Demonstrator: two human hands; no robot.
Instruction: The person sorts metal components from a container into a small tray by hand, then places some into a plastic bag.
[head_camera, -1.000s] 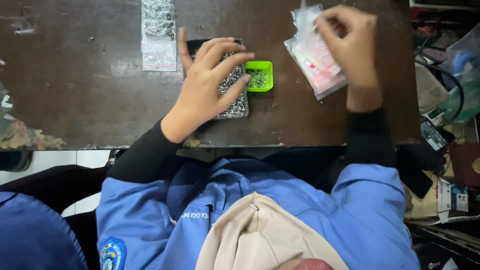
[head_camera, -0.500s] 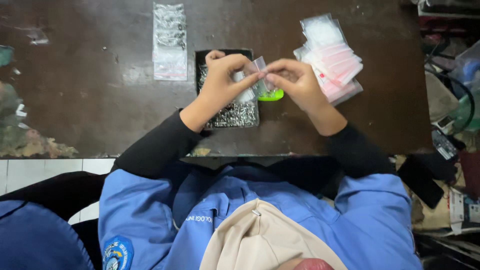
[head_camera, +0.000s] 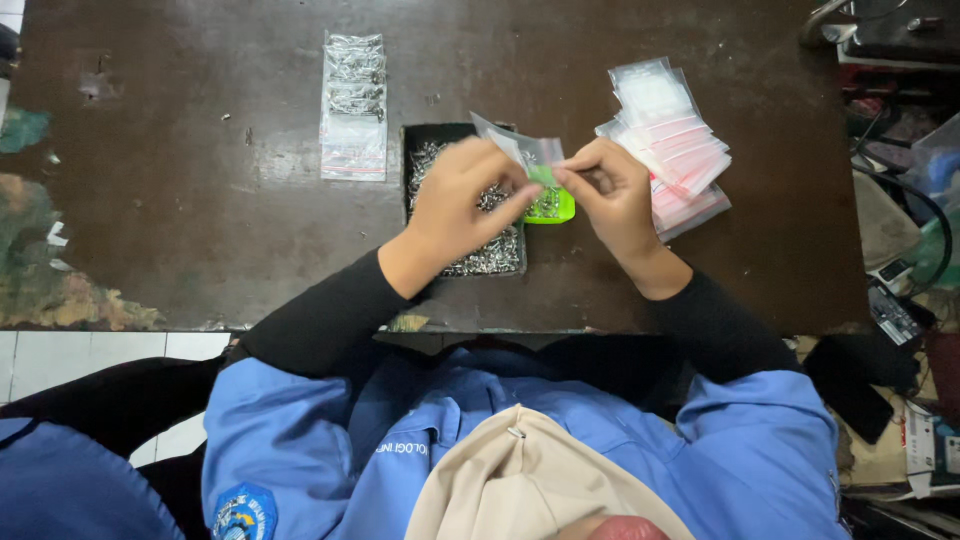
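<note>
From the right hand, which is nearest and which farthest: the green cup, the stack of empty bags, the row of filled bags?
1. green cup: just beside the right hand, toward the left.
2. stack of empty bags: close on its right.
3. row of filled bags: far left, beyond the tray.

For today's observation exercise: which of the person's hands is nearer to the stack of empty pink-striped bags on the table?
Right. The right hand is just beside the stack of empty bags, pinching the small clear bag. The left hand is farther away, over the black tray, holding that bag's other side.
</note>
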